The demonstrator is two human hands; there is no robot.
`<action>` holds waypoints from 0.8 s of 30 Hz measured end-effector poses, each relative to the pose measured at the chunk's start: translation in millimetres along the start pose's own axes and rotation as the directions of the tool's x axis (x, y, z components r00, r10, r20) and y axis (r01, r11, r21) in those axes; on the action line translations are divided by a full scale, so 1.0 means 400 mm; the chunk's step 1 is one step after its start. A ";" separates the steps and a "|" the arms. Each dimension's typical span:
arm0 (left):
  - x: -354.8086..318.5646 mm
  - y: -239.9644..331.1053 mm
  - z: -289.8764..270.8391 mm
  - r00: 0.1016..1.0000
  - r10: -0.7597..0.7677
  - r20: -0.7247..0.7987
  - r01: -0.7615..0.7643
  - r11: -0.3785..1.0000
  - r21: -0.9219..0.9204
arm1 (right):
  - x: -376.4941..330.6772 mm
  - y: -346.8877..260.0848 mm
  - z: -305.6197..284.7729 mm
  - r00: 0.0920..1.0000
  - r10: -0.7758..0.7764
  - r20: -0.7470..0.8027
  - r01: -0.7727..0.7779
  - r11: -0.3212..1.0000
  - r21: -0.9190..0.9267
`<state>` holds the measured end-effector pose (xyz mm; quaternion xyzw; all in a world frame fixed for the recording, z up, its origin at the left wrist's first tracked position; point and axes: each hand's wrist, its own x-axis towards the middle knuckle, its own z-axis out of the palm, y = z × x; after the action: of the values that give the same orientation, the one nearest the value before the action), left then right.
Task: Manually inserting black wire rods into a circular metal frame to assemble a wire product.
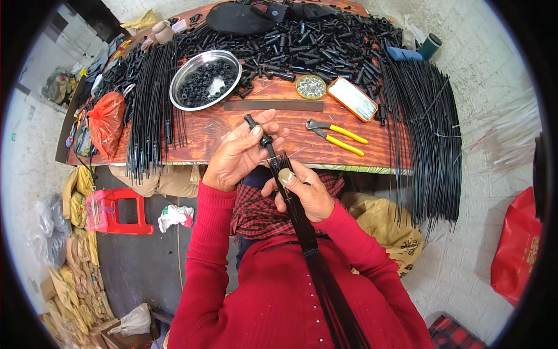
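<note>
Between the thumb and fingers of my left hand point(238, 152) is a black stepped plastic fitting point(251, 123), its narrow end leading down toward my right hand. My right hand point(307, 191) closes round a bundle of thin black strands point(325, 282). Fine thread or wire circles the bundle near its top end, and a darker band crosses it lower down. From there the bundle hangs over my red sleeve and front to the lower edge. Whether fitting and bundle are joined is hard to see between the hands. A beige covering sits on my right thumb.
On the wooden table point(209, 136) are a steel bowl point(176, 98) of black rings, yellow-handled pliers point(343, 139), a round tin point(311, 87) of small metal pieces, and a white tray point(353, 100). Black fittings point(290, 46) pile behind. Rod bundles point(430, 139) overhang the right edge.
</note>
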<state>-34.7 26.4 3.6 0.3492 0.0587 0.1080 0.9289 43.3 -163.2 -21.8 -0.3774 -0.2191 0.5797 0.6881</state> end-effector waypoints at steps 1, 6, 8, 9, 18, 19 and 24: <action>-0.001 -0.003 -0.004 1.000 -0.002 -0.002 0.002 1.000 -0.001 | 0.000 0.000 0.000 1.000 0.001 -0.001 -0.001 1.000 0.002; -0.001 -0.008 -0.009 0.999 -0.015 -0.033 0.016 0.999 0.028 | 0.003 -0.008 0.001 1.000 -0.006 0.013 0.006 1.000 0.012; -0.002 -0.008 -0.004 0.998 -0.026 -0.053 0.030 0.998 0.059 | 0.005 -0.006 -0.005 1.000 -0.004 0.015 0.004 1.000 0.009; -0.002 -0.008 -0.001 0.997 -0.035 -0.072 0.042 0.995 0.091 | 0.005 -0.006 -0.007 1.000 -0.005 0.017 0.005 1.000 0.004; -0.007 0.011 -0.013 0.997 -0.076 -0.024 0.080 0.952 0.294 | 0.007 0.000 -0.008 1.000 0.015 0.021 -0.016 1.000 0.014; -0.007 0.014 -0.014 0.997 -0.076 -0.025 0.080 0.953 0.293 | 0.007 0.001 -0.007 1.000 0.017 0.021 -0.017 1.000 0.014; -0.015 0.026 -0.005 0.996 -0.087 -0.033 0.093 0.919 0.382 | 0.012 0.004 -0.004 0.999 0.036 0.006 -0.036 0.999 0.019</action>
<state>-42.6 33.9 9.2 0.5201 0.1018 0.0544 0.8463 44.4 -159.0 -24.6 -0.3730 -0.2086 0.5953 0.6805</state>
